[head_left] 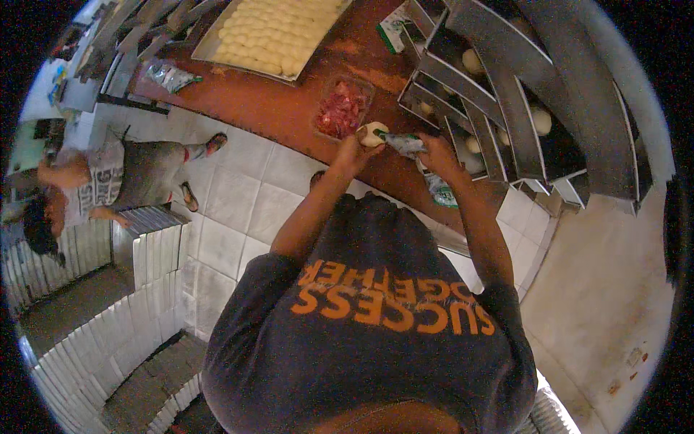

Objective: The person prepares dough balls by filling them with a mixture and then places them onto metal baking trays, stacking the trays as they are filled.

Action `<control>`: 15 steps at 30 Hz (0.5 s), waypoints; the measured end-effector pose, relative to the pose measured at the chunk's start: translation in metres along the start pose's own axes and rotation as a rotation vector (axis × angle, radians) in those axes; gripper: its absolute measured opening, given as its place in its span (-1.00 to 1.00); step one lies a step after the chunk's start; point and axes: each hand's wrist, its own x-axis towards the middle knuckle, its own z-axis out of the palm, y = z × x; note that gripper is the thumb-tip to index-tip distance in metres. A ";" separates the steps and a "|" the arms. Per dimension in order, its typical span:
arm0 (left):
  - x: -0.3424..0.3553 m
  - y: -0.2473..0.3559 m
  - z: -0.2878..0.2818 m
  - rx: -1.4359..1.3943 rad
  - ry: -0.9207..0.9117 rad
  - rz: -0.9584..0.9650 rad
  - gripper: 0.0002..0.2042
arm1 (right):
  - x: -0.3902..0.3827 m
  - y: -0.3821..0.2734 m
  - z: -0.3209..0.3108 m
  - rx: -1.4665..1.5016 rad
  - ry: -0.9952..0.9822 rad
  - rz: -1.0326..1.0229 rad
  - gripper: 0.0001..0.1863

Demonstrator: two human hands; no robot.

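Note:
A pale round piece of dough (374,134) rests in the fingers of my left hand (350,156), near the table's front edge. Closed round the wide end of a silver-and-green plastic packet (405,144) is my right hand (441,158). The packet's narrow end points left and meets the dough; whether anything comes out of it is too small to tell. Just beyond my left hand stands a clear tub (316,124) of red, chunky pieces (343,105). A second silver-and-green packet (439,189) lies beside my right forearm, close to the edge.
A large tray (204,49) of pale dough pieces sits at the far left of the reddish table (267,105). Metal pans (463,69) crowd the right side, some holding dough balls (541,121). Another person (108,173) is at the left, near stacked metal pans (155,246).

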 end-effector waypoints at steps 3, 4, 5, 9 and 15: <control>0.004 0.005 -0.010 -0.156 -0.049 0.060 -0.70 | 0.002 0.004 0.003 -0.112 0.029 0.079 -0.51; 0.007 0.009 -0.015 -0.238 -0.043 0.082 -0.69 | 0.003 0.011 0.005 -0.140 0.038 0.064 -0.51; 0.009 0.013 -0.020 -0.320 -0.037 0.104 -0.68 | 0.004 0.018 0.006 -0.169 0.047 0.049 -0.51; -0.015 0.056 0.001 -0.248 -0.072 0.105 -0.63 | 0.012 0.005 0.011 -0.409 0.092 0.051 -0.51; -0.035 0.076 0.026 -0.045 -0.295 -0.061 -0.62 | 0.057 -0.035 0.034 0.524 0.168 0.190 -0.64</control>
